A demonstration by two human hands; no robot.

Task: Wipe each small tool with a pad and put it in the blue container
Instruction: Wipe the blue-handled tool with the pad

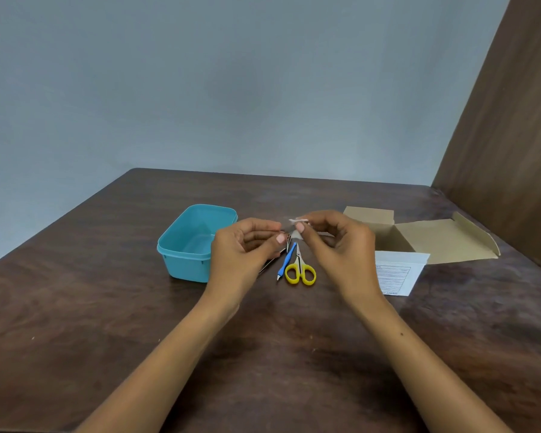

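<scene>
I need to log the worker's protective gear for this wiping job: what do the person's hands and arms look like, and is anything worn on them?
Both arms are bare up to the bottom edge of the picture, with no sleeves in view. The left hand and the right hand wear no gloves, and no rings, watch or bracelet show. The visible thumbnails look pale pink. A small dark spot marks the right forearm.

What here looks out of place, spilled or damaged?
Nothing stands out. The blue container sits upright and looks empty; scissors and a blue-handled tool lie together on the table. The cardboard box is simply open.
</scene>
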